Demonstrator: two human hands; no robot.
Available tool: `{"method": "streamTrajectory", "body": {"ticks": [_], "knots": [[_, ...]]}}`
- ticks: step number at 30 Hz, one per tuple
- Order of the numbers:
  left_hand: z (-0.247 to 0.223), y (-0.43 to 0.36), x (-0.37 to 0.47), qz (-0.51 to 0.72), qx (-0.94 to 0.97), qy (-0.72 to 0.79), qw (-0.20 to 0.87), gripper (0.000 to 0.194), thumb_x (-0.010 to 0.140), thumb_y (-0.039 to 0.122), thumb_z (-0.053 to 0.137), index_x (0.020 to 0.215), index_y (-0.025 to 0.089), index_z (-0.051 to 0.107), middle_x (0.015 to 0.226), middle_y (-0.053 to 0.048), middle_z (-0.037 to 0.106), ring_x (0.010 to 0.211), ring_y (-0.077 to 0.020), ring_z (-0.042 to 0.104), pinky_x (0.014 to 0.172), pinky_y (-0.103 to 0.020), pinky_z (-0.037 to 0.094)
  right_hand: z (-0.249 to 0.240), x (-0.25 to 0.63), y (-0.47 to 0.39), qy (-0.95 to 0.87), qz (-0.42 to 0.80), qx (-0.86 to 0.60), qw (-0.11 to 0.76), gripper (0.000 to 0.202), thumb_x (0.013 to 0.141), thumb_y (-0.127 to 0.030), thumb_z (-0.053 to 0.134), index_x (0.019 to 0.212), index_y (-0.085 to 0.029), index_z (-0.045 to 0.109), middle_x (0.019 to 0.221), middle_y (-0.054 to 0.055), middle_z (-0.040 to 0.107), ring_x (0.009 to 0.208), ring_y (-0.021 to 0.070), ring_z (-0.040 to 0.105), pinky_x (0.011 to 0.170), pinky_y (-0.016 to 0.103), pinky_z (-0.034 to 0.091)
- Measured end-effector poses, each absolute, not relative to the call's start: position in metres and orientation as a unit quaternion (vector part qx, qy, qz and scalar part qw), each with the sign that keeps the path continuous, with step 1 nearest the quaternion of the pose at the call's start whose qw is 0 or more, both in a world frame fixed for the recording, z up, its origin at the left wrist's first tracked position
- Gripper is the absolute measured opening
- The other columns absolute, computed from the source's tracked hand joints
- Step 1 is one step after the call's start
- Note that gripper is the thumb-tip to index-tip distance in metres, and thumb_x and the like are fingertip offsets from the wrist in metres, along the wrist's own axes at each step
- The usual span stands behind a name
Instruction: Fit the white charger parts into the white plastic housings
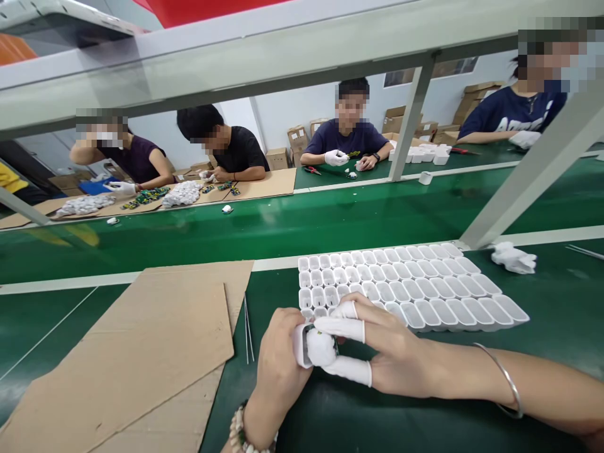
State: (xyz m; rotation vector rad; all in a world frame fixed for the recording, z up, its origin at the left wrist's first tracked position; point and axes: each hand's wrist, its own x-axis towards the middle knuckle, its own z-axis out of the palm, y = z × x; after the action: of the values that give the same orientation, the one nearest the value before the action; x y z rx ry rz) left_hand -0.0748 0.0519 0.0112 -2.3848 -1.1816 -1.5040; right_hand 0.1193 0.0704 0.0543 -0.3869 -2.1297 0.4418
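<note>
My left hand (278, 365) and my right hand (377, 349) meet low in the view over the green table. Together they hold a small white plastic casing (302, 346) with a dark part showing inside. My right hand wears white finger cots on thumb and two fingers, which press onto the casing from the right. My left hand wraps it from the left, with a bead bracelet on that wrist. Just beyond the hands lies a white compartment tray (425, 283) with several empty cells.
Sheets of brown cardboard (155, 340) cover the table at left, with thin metal tweezers (248, 327) beside them. A crumpled white glove (514, 258) lies at right by a slanted frame post (533, 170). Across the green conveyor (283, 226), several seated people handle small parts.
</note>
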Motion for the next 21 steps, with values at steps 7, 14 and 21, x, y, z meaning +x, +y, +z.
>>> {"method": "streamTrajectory", "body": {"ticks": [7,14,21], "knots": [[0.0099,0.0511,-0.0744,-0.488,-0.772,-0.401,0.068,0.02,0.084,0.007,0.056,0.102,0.012,0.047,0.088,-0.009,0.054,0.077,-0.0159,0.054,0.063,-0.025,0.047,0.0576,0.119,0.065,-0.856,0.214,-0.194,0.429,0.049,0.086,-0.014,0.066,0.131,-0.026,0.051,0.092,0.004,0.061,0.083,0.0164,0.052,0.074,0.031,0.05],[0.008,0.0497,-0.0722,-0.482,-0.763,-0.42,0.093,0.02,0.084,0.005,0.055,0.101,0.011,0.047,0.087,-0.009,0.054,0.075,-0.0163,0.053,0.061,-0.025,0.047,0.0561,0.1165,0.0622,-0.851,0.194,-0.197,0.447,0.052,0.088,-0.013,0.064,0.135,-0.026,0.048,0.086,0.003,0.06,0.08,0.0166,0.053,0.077,0.035,0.051],[0.0057,0.0498,-0.0721,-0.471,-0.768,-0.424,0.092,0.023,0.084,0.006,0.051,0.105,0.013,0.046,0.09,-0.009,0.054,0.078,-0.0179,0.054,0.063,-0.028,0.048,0.0502,0.1177,0.0629,-0.854,0.205,-0.235,0.417,0.049,0.088,-0.017,0.064,0.133,-0.027,0.049,0.084,0.002,0.057,0.075,0.0157,0.05,0.07,0.031,0.049]]}}
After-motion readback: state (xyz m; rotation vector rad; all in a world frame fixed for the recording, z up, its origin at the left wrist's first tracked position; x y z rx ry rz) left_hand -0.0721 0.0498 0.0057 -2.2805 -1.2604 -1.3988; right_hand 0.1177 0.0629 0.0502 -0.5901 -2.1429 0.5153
